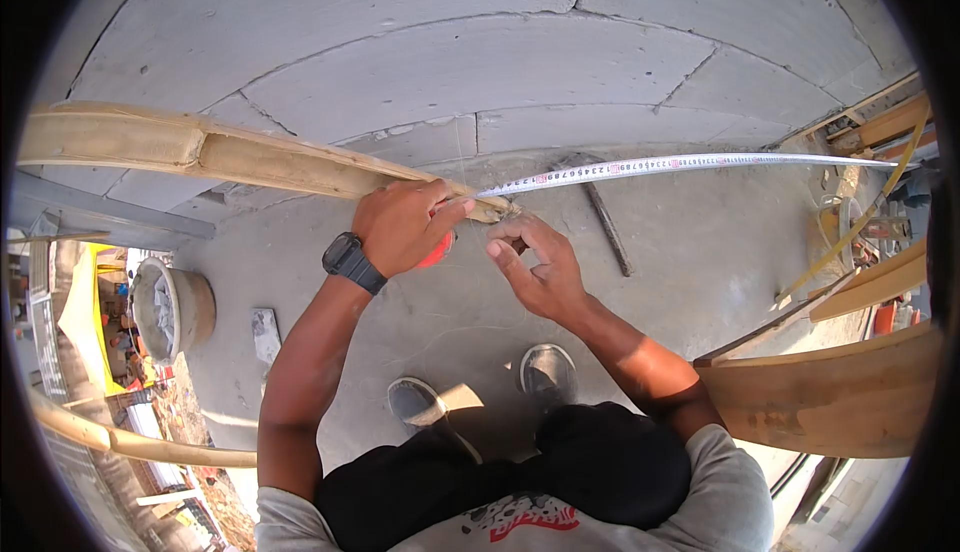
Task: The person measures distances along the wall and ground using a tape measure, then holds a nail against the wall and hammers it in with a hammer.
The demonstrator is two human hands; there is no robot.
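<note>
My left hand (405,224), with a black watch on its wrist, is closed over the end part of a split bamboo pole (290,164). Its thumb presses near the left end of a white measuring tape blade (640,166), which stretches away to the right. Under the palm shows part of a red object (437,251), mostly hidden. Just below the frayed bamboo tip, my right hand (545,270) has its fingers curled with thumb and index close together. Something small and dark may be between them, but I cannot make it out.
A grey block wall (480,62) rises ahead. On the concrete floor lie a dark bar-like tool (607,227) and a flat trowel-like piece (265,334). A bucket (190,307) stands left, near a bamboo rail (180,450). Curved boards (820,392) are at right.
</note>
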